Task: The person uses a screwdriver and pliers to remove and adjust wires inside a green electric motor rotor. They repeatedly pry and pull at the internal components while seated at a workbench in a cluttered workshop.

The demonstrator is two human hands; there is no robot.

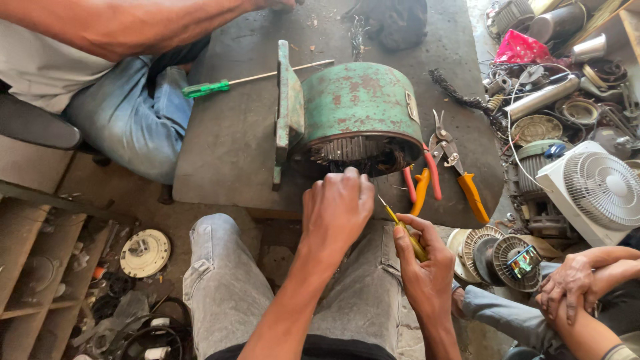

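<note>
Fingers of left hand [338,203] curled together at the open mouth of green motor housing [357,110] on the mat; right hand [427,267] pinches yellow-handled tool [403,230]. Head view: copper windings remain inside; removal looks unfinished.

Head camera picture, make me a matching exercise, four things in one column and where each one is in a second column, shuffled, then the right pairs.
Things:
1. left hand
2. right hand
3. green-handled screwdriver
4. white fan

Places:
A. lying on the slab left of the motor housing
B. holding a thin yellow-handled tool
C. standing at the right edge among scrap
D. fingers at the open end of the green motor housing

Pairs: 1-D, 2-B, 3-A, 4-C
</note>
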